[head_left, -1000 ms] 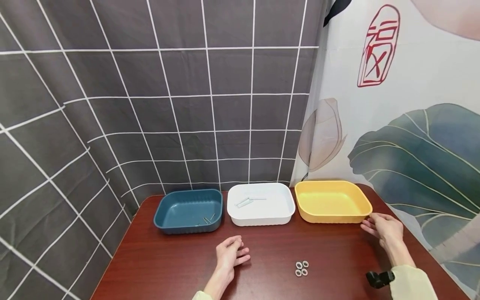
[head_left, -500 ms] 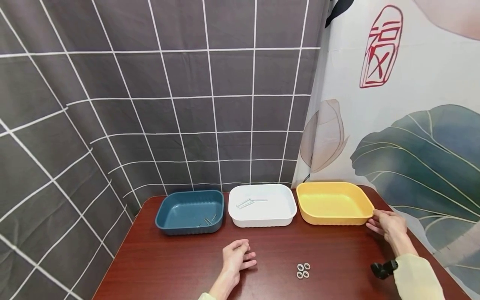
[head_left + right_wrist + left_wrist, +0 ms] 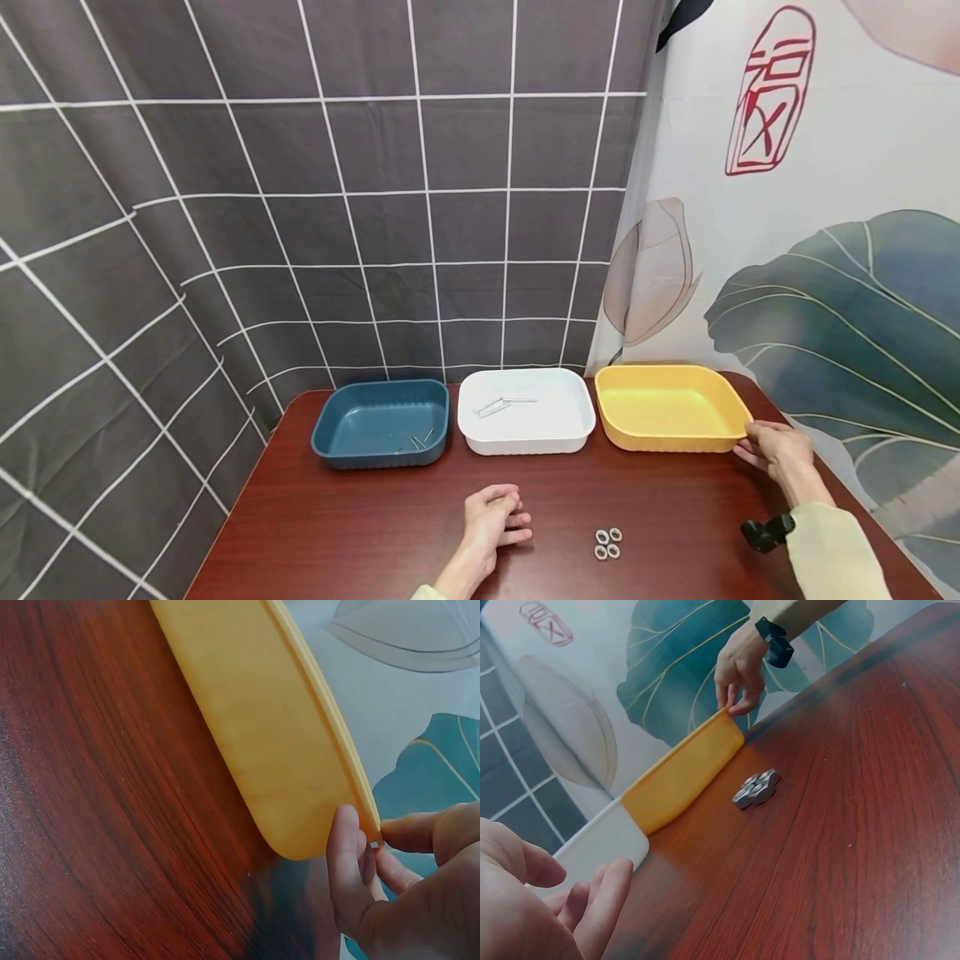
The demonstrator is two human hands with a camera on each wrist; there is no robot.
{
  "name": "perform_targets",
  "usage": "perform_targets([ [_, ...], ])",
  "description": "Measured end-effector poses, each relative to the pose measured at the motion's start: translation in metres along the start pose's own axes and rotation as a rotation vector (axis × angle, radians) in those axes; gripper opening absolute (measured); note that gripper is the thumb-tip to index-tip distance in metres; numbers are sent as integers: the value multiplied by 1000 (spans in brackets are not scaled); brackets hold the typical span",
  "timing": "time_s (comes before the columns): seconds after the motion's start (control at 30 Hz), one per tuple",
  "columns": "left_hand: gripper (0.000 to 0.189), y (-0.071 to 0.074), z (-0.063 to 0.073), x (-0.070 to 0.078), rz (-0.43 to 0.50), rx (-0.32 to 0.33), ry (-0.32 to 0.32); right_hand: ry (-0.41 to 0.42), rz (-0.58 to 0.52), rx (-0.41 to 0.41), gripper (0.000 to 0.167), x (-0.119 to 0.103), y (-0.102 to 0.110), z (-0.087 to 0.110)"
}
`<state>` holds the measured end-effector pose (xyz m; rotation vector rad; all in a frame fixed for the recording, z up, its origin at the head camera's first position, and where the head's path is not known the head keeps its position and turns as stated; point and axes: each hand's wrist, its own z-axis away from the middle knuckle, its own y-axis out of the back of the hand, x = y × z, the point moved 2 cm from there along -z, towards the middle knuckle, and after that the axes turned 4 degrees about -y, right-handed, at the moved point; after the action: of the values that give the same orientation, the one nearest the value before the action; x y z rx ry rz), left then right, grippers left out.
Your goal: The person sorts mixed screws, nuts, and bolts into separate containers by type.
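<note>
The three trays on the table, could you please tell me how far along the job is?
Apparently done: thin pieces lie in the blue tray and white tray. In hand: the right hand pinches the rim of the yellow tray; the left hand holds nothing visible. Probably left: four nuts on the table; none show in the yellow tray.

Brought the left hand (image 3: 489, 518) rightward across the desk (image 3: 337, 533), from in front of the gap between the blue tray (image 3: 375, 454) and the white tray (image 3: 525, 444) to wholly in front of the white tray, a little further back from it than before and closer to the metal nuts (image 3: 760, 789); swung the head view slightly too, leaving trays and nuts a touch further right in it
</note>
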<state>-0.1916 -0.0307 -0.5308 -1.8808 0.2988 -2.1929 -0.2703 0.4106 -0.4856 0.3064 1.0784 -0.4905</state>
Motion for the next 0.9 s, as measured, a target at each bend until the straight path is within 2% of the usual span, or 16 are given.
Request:
perform_targets([
  [0.27, 23, -19, 1, -5, -69, -5, -12, -32, -43, -33, 52, -3, 2, -4],
  [0.57, 21, -41, 12, -16, -101, -31, -34, -28, -72, -50, 45, 1, 4, -8],
  [0.77, 22, -55, 18, -22, -170, -2, -73, -17, -69, -55, 45, 1, 5, -8],
  [0.9, 22, -62, 21, -28, -163, 6, -70, -9, -73, -61, 40, 1, 4, -7],
])
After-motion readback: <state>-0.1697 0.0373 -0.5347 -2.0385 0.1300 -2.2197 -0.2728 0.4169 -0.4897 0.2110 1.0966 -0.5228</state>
